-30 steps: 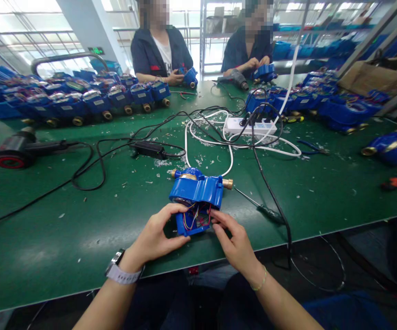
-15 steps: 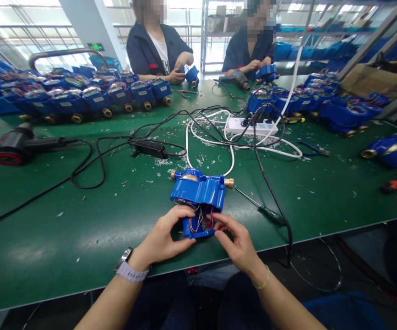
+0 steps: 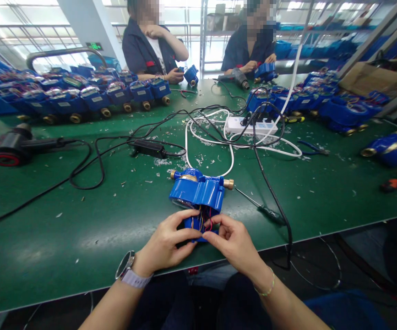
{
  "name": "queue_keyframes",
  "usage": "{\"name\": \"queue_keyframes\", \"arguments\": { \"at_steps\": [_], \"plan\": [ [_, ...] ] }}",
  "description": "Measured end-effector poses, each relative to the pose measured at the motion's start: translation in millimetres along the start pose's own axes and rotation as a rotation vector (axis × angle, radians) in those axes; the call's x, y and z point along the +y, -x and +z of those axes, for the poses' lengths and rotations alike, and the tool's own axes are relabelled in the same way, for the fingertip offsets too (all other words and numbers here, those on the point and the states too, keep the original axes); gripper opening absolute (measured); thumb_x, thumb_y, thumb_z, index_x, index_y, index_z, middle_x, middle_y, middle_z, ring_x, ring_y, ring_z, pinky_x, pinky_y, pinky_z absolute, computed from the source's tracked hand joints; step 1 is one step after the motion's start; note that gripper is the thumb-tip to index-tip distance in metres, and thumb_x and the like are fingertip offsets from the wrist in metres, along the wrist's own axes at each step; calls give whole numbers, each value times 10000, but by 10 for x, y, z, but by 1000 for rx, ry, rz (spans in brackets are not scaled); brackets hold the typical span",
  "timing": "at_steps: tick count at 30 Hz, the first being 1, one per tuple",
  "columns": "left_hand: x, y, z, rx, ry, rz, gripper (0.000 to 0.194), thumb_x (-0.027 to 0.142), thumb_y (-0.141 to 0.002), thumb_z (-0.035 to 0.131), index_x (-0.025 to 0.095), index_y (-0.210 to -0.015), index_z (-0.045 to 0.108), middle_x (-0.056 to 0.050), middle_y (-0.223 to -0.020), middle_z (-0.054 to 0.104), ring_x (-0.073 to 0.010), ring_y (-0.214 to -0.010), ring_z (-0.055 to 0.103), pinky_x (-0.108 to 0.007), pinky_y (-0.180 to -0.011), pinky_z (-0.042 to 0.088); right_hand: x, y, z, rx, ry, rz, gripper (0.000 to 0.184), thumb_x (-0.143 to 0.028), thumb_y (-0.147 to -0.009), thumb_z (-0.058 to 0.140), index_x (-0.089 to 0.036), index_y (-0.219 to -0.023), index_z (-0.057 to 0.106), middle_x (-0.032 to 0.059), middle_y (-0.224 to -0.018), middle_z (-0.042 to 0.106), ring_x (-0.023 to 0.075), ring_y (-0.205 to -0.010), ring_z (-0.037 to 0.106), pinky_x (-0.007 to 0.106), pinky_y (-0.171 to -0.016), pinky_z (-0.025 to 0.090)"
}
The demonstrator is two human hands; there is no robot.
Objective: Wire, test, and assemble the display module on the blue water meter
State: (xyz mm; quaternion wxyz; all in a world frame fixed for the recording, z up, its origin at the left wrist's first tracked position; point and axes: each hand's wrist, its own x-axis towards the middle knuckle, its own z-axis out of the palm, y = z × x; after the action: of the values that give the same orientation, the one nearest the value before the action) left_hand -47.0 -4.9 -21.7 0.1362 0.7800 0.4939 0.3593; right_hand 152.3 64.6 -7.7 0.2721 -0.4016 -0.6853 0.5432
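A blue water meter [image 3: 198, 190] with brass pipe ends lies on the green table in front of me. Its lower blue cover [image 3: 188, 223] hangs open towards me, and thin yellow, white and red wires [image 3: 211, 221] run between the two parts. My left hand [image 3: 167, 238] is closed on the cover's left side, with fingers reaching over its inside. From the right, my right hand [image 3: 236, 238] pinches at the red wires, thumb near the cover's edge; its fingertips partly hide what lies between them. A screwdriver [image 3: 270, 214] rests just right of the meter.
Cables and a white power strip [image 3: 251, 125] spread behind the meter. A heat gun [image 3: 13, 145] lies at left, pliers [image 3: 313, 149] at right. Rows of blue meters [image 3: 67, 103] stand at the back left. Two people work across the table [image 3: 122, 238], which has plastic scraps on it.
Both my hands have moved closer together over the open cover, the right one going left into a pinch at the wires. Across the table, one person has raised a hand towards the neck.
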Motion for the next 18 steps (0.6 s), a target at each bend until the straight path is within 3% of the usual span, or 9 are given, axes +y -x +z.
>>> {"name": "queue_keyframes", "arguments": {
  "at_steps": [7, 11, 15, 18],
  "plan": [
    [37, -30, -1, 38, 12, 27, 224, 114, -826, 603, 233, -994, 689, -104, -1318, 526, -240, -1163, 591, -370, -941, 532, -38, -99, -109, 89, 102, -196, 201, -294, -923, 583, -164, -786, 655, -17, -637, 635, 104, -512, 559, 184, -474, 413],
    [56, -51, 9, 56, 54, 9, 207, 114, -828, 608, 230, -983, 681, -105, -1302, 531, -236, -1144, 603, -365, -934, 535, 7, -132, -122, 188, 168, -301, 164, -262, -935, 581, -172, -819, 655, -16, -659, 663, 113, -531, 600, 192, -514, 451],
    [65, -33, 26, 66, 90, -31, 205, 114, -822, 619, 233, -979, 675, -103, -1290, 522, -242, -1152, 594, -366, -936, 534, 86, -133, -130, 274, 286, -425, 117, -258, -915, 623, -188, -852, 692, 18, -773, 709, 156, -667, 657, 251, -660, 475],
    [65, -15, 24, 50, 114, -76, 200, 116, -816, 624, 236, -971, 666, -104, -1289, 509, -248, -1154, 585, -383, -942, 527, 129, -129, -167, 313, 343, -458, 124, -277, -906, 649, -197, -819, 684, 26, -763, 708, 170, -660, 659, 271, -655, 477]
  ]
}}
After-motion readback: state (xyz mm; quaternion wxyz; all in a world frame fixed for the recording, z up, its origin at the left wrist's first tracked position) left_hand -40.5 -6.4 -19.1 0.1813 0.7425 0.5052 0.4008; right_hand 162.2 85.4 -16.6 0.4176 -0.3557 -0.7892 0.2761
